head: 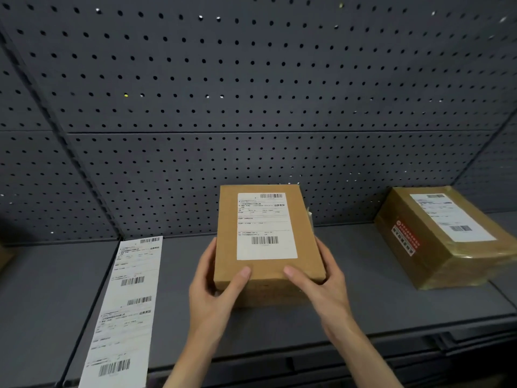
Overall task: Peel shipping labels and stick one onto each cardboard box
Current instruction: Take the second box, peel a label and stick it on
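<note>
A brown cardboard box sits in the middle of the grey shelf, with a white shipping label stuck flat on its top. My left hand grips its near left corner, thumb on top. On the near right corner my right hand holds it the same way. A long strip of shipping labels lies on the shelf to the left. At the far right stands a second, tape-wrapped box, which carries its own white label and a red sticker.
The grey shelf is backed by a dark pegboard wall. Its front edge runs below my wrists. A corner of something brown shows at the far left edge.
</note>
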Available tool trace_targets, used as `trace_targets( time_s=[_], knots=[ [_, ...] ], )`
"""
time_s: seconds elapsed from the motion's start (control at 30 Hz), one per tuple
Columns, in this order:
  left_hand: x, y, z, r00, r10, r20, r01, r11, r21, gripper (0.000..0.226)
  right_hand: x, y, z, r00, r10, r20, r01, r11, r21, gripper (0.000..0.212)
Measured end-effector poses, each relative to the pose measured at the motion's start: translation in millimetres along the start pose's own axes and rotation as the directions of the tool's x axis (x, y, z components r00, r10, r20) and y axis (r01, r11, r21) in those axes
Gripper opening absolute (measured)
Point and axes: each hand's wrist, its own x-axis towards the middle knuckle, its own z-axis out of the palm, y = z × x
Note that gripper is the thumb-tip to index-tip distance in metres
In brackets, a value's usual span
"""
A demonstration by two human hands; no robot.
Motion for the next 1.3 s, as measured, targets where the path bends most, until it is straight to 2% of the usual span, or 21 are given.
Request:
trace_targets(
  time_s=[0.23, 0.53, 0.73, 0.93, 1.17, 1.3],
  knots=[
    [-16.3, -6.2, 103.7, 0.998, 0.01, 0.06, -0.01, 1.0, -0.008, 0.072, 25.8, 3.4, -104.4, 0.999, 0.001, -0.04, 0.0, 1.0, 0.02, 0.088],
    [-35.1, -29.9, 207.9, 0.998, -0.053, 0.031, 0.053, 0.999, 0.002, 0.071, 58.6, 17.3, -203.9, 0.999, 0.035, -0.005, -0.035, 0.999, 0.04, 0.08],
    [-42.9, -45.0, 224.4, 0.995, -0.098, 0.033, 0.096, 0.994, 0.058, 0.072, 63.1, 33.0, -222.4, 0.999, 0.042, 0.017, -0.043, 0.997, 0.062, 0.081],
    [-45.5, -46.5, 229.0, 0.994, -0.111, 0.002, 0.111, 0.993, 0.045, 0.068, 65.1, 36.4, -225.0, 0.998, 0.038, 0.046, -0.041, 0.998, 0.057, 0.102],
    [-47.9, -46.0, 235.2, 0.992, -0.126, -0.02, 0.126, 0.991, 0.033, 0.065, 68.5, 36.1, -226.5, 0.997, 0.029, 0.073, -0.034, 0.996, 0.078, 0.096],
    [-48.2, -45.3, 235.7, 0.991, -0.133, -0.023, 0.133, 0.991, 0.034, 0.068, 63.8, 31.9, -227.1, 0.996, 0.032, 0.077, -0.033, 0.999, 0.019, 0.099]
  ],
)
